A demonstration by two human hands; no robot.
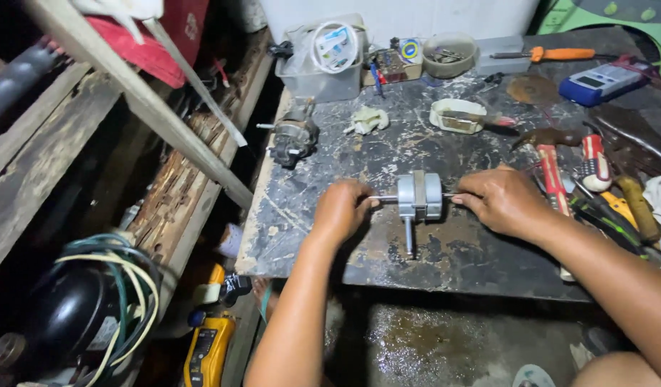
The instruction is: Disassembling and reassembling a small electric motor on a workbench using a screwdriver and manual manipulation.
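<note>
A small silver-grey electric motor (pixel 419 196) lies on the dark, scratched workbench (pixel 388 154) with its thin shaft sticking out on both sides. My left hand (pixel 343 210) pinches the left end of the shaft. My right hand (pixel 501 201) pinches the right end, close against the motor body. A short grey metal rod (pixel 409 239) points toward me from under the motor.
Another motor (pixel 293 136) sits at the bench's left rear, with a clear plastic tub (pixel 323 64), a round dish of screws (pixel 449 54), an orange-handled screwdriver (pixel 553 54) and a blue meter (pixel 603 81) behind. Red-handled tools (pixel 553 179) lie at right. A yellow meter (pixel 208 344) and a black compressor (pixel 72 315) stand below left.
</note>
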